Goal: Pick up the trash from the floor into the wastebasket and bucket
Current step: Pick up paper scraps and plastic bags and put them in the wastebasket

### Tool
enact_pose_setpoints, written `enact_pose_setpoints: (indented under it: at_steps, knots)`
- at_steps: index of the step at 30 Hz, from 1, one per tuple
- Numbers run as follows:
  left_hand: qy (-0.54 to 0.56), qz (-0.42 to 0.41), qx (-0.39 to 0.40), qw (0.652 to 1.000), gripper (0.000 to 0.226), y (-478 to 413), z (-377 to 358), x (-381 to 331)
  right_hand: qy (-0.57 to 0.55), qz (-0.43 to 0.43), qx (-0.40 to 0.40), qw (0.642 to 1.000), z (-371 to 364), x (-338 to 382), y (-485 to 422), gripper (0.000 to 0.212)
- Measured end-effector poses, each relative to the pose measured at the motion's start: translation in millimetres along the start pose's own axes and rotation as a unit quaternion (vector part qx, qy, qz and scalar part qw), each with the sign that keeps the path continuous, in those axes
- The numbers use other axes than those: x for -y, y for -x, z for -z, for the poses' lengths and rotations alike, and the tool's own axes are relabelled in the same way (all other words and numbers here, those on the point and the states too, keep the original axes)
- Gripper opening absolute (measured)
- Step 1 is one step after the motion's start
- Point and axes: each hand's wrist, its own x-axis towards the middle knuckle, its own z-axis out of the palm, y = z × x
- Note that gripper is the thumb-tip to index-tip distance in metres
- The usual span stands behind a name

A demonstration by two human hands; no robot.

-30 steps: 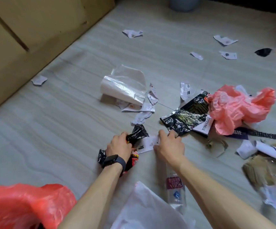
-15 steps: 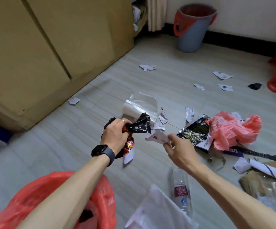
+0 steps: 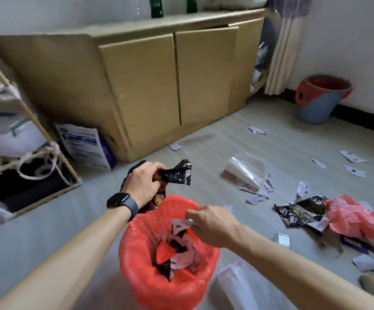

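The left hand curls round a crumpled black wrapper. The right hand pinches a paper scrap over the red-lined wastebasket at bottom centre. The bucket stands upper right, with torn paper on the floor at right.

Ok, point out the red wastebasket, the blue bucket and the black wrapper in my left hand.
red wastebasket (image 3: 170,291): head view, front outer wall.
blue bucket (image 3: 313,109): head view, blue side below rim.
black wrapper (image 3: 179,173): head view, crumpled end beside the left hand (image 3: 143,184).
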Motion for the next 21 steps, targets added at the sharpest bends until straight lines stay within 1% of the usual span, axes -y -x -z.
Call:
enact_pose_setpoints:
  at_steps: [2,3,4,6,8,10,11,13,14,15,16,17,19,21]
  knots:
    - [-0.003,0.005,0.023,1.0,0.028,17.4,10.3,0.5,0.037,0.003,0.051,0.998,-8.1,9.9,5.2,0.048]
    - [-0.008,0.002,0.039,0.999,0.029,23.7,12.6,-0.8,0.036,-0.008,0.065,0.997,-8.7,11.5,10.3,0.061]
    - [-0.013,-0.004,0.056,0.998,0.031,28.5,14.7,-3.7,0.025,-0.026,0.062,0.997,-2.8,11.2,16.5,0.065]
    - [-0.024,-0.024,0.092,0.995,0.034,32.2,9.7,-13.1,-0.033,-0.072,0.022,0.997,15.1,1.4,29.4,0.052]
    - [-0.021,-0.046,0.125,0.991,0.036,33.2,1.7,-28.7,-0.085,-0.115,-0.054,0.988,39.5,-9.5,47.1,0.04]
    - [-0.003,-0.069,0.159,0.985,0.038,31.5,-11.8,-53.0,-0.141,-0.156,-0.144,0.967,64.5,-20.3,70.8,0.042]
    - [0.015,-0.082,0.176,0.981,0.038,30.8,-19.8,-68.8,-0.162,-0.173,-0.167,0.957,74.8,-25.1,83.5,0.046]
    - [0.055,-0.111,0.202,0.972,0.042,31.0,-33.8,-103.4,-0.176,-0.203,-0.16,0.95,88.3,-32.1,105.9,0.054]
    - [0.079,-0.135,0.214,0.964,0.047,31.7,-41.6,-126.3,-0.183,-0.226,-0.156,0.944,90.4,-38.9,120.6,0.053]
    - [0.103,-0.153,0.223,0.957,0.053,32.6,-49.4,-145.4,-0.204,-0.249,-0.157,0.934,89.7,-43.6,132.7,0.047]
    - [0.127,-0.166,0.23,0.951,0.061,34.1,-55.7,-163.8,-0.236,-0.266,-0.167,0.92,87.3,-48.5,144.4,0.041]
    - [0.149,-0.176,0.231,0.945,0.068,35.1,-62.1,-180.1,-0.266,-0.281,-0.174,0.905,83.5,-53.4,155.5,0.04]
    - [0.184,-0.187,0.217,0.941,0.077,34.0,-75.2,-205.5,-0.296,-0.293,-0.178,0.891,78.1,-62.5,173.9,0.057]
    - [0.193,-0.169,0.222,0.941,0.076,32.1,-85.3,-226.1,-0.334,-0.298,-0.188,0.874,76.5,-69.4,189.0,0.078]
